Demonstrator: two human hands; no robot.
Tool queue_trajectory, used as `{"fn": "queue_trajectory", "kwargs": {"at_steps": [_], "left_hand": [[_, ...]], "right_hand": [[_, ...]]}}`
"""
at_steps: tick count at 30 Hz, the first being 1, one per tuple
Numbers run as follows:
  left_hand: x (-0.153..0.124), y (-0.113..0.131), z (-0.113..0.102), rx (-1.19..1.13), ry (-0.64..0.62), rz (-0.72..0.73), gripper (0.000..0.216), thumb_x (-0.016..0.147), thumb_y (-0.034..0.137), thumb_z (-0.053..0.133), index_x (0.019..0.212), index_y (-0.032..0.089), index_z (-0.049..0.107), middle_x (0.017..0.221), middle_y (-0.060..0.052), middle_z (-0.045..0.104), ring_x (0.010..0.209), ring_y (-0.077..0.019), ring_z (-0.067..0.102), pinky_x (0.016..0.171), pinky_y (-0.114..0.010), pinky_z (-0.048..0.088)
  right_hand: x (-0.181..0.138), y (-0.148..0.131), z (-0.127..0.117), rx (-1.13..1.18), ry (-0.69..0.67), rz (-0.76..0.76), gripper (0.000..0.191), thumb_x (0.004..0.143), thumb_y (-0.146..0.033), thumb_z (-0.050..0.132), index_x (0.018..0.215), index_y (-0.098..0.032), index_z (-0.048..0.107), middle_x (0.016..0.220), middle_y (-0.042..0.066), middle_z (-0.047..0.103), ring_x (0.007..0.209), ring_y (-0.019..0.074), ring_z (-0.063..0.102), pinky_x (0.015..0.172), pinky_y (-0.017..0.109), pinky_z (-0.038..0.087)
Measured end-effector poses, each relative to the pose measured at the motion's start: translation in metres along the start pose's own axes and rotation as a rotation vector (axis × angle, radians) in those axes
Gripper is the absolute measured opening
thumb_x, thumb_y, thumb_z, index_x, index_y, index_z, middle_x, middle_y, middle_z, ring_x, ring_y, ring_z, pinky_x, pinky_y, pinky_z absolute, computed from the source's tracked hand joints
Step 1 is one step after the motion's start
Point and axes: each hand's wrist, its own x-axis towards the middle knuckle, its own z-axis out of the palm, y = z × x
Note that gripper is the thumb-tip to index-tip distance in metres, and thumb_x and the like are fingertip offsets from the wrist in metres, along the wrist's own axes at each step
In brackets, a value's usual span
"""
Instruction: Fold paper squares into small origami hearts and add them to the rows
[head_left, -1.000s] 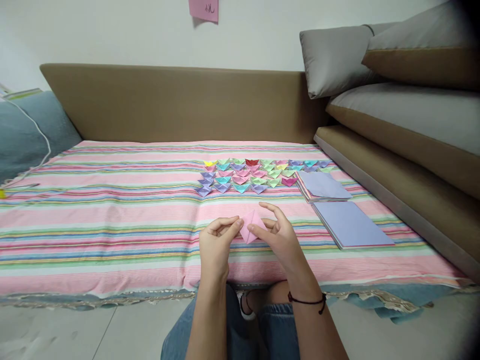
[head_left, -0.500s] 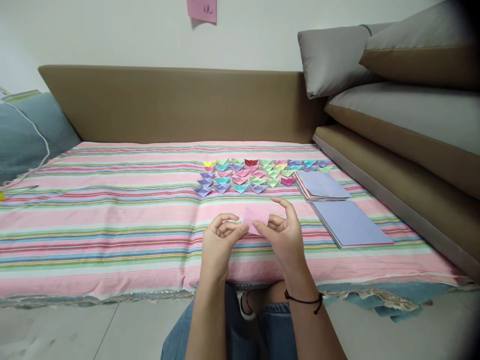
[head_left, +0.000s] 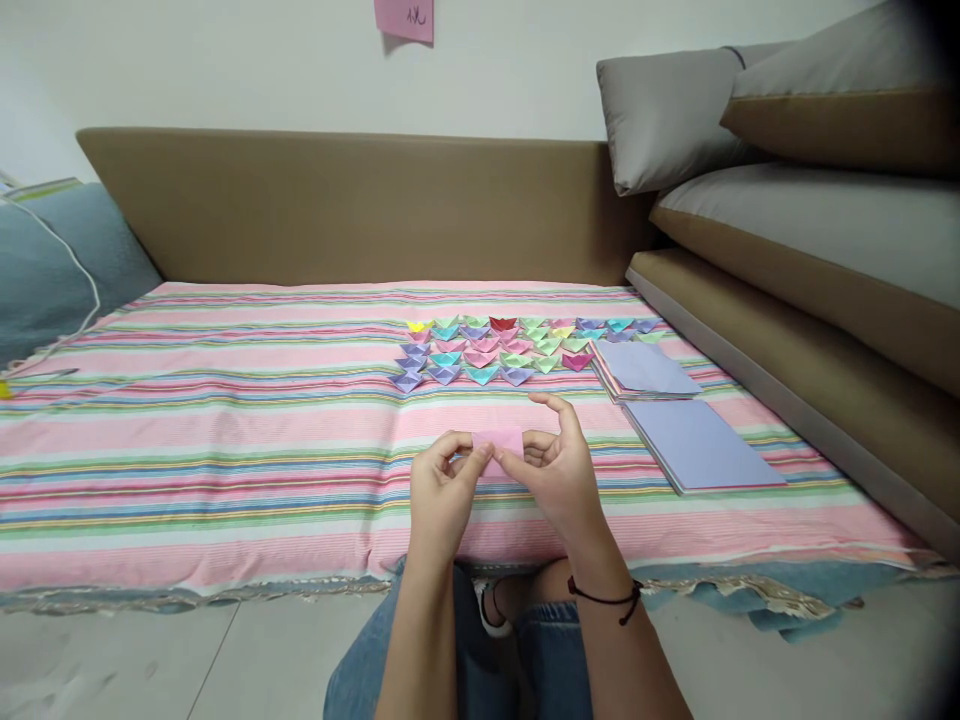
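Here, just below the middle of the frame, a small pink paper (head_left: 498,439) is held up between the left hand (head_left: 441,490) and the right hand (head_left: 566,485). The left fingers pinch its left side, thumb in front; the right thumb and fingers pinch its right side, while the right index finger lifts away, curved. The thumb tips almost meet on the paper's near face; its folds are too small to make out surely.

Beyond the hands, around the centre and right of centre, small folded papers (head_left: 481,375) in purple, turquoise, green, pink, yellow and red sit in rows on a striped cloth (head_left: 247,500). Right of them lies a smaller paper stack (head_left: 651,370), with a larger paper stack (head_left: 705,448) just below it in the frame. Grey-and-brown cushions (head_left: 675,120) pile up at the upper right, and a pink note (head_left: 405,18) hangs at the top.
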Motion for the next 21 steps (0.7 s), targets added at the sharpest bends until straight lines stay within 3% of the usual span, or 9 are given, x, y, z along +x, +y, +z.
{"fn": "queue_trajectory", "kwargs": {"at_steps": [5,9,12,17,21], "left_hand": [[0.0005,-0.0029,0.0017,-0.028,0.017,-0.021,0.022,0.073,0.032,0.065,0.060,0.016,0.060,0.055,0.003,0.045,0.054,-0.0092,0.039,0.053,-0.021,0.033],[0.0001,0.0009,0.0014,0.022,0.048,0.043,0.027,0.078,0.032,0.061,0.056,0.016,0.056,0.055,0.004,0.040,0.054,-0.0091,0.036,0.053,-0.022,0.031],[-0.0001,0.0040,0.0004,0.042,0.037,0.060,0.028,0.079,0.031,0.059,0.056,0.016,0.054,0.056,0.003,0.040,0.056,-0.0091,0.037,0.054,-0.021,0.031],[-0.0001,0.0045,-0.0016,0.031,-0.076,-0.044,0.018,0.070,0.029,0.069,0.063,0.015,0.061,0.058,0.002,0.049,0.056,-0.0097,0.043,0.054,-0.021,0.035],[-0.0008,0.0013,0.0009,-0.027,0.071,-0.012,0.017,0.066,0.028,0.072,0.062,0.015,0.062,0.057,0.002,0.050,0.056,-0.0090,0.043,0.053,-0.020,0.035]], "right_hand": [[-0.0003,0.0018,0.0014,-0.004,0.009,-0.020,0.059,0.066,-0.015,0.067,0.114,-0.025,0.035,0.057,-0.009,0.058,0.050,0.0110,0.054,0.051,0.022,0.042],[0.0000,0.0006,0.0014,0.054,-0.044,0.009,0.063,0.066,-0.017,0.069,0.116,-0.026,0.033,0.063,-0.006,0.063,0.056,0.0139,0.060,0.057,0.026,0.047],[0.0006,-0.0001,-0.0001,0.075,-0.048,0.015,0.065,0.066,-0.018,0.069,0.118,-0.026,0.032,0.060,-0.008,0.060,0.053,0.0127,0.058,0.055,0.024,0.046],[-0.0001,0.0002,-0.0034,0.034,-0.050,0.013,0.066,0.066,-0.017,0.070,0.120,-0.026,0.034,0.053,-0.011,0.052,0.047,0.0109,0.053,0.048,0.021,0.041],[0.0006,0.0010,-0.0004,0.031,-0.014,0.010,0.069,0.065,-0.018,0.070,0.123,-0.025,0.034,0.055,-0.010,0.055,0.050,0.0110,0.055,0.049,0.021,0.044]]}}
